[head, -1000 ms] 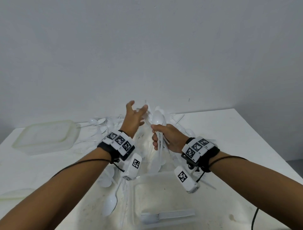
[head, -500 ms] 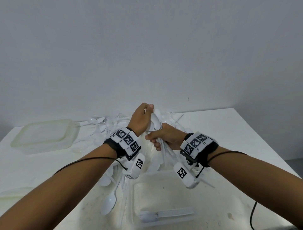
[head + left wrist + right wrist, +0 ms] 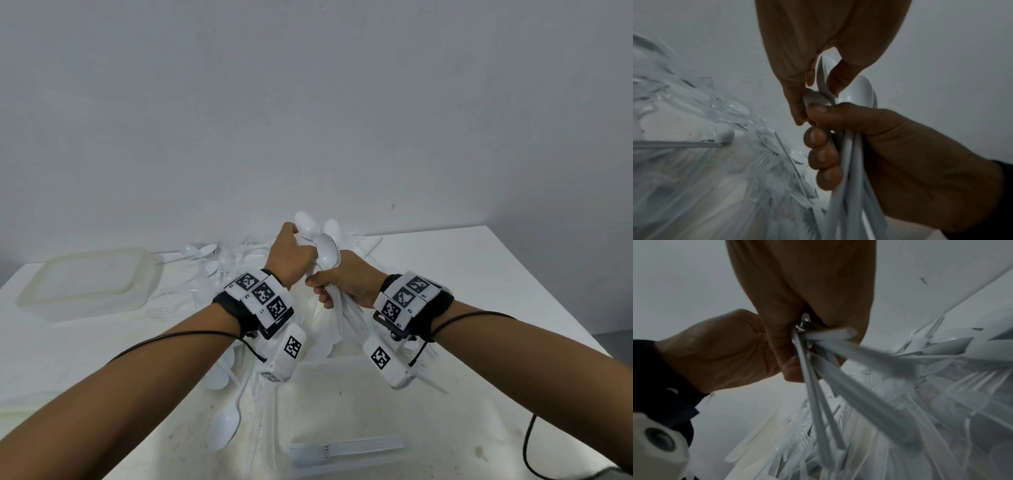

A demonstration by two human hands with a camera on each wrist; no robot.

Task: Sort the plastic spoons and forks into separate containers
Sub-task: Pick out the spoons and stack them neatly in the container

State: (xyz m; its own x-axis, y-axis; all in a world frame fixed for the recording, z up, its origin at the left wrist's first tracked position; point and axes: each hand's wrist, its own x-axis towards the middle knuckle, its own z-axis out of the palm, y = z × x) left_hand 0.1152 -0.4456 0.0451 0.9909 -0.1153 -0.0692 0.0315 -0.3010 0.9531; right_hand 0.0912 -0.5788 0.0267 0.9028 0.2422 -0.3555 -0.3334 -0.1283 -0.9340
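Progress looks early to me. At far left, a translucent rectangular plastic container (image 3: 85,281) sits on the white surface (image 3: 479,274), and I see nothing in it. Behind my hands, the heap of loose white plastic spoons and forks (image 3: 219,260) lies unsorted. My left hand (image 3: 289,255) has its fingers curled round one white plastic spoon (image 3: 308,224), bringing it to the bundle of white plastic spoons (image 3: 329,255) that my right hand (image 3: 346,279) grips by the handles, fingers (image 3: 822,156) clamped tight. Nearest me, a second clear rectangular container (image 3: 342,383) holds only a few white plastic forks (image 3: 342,448). I judge most sorting remains.
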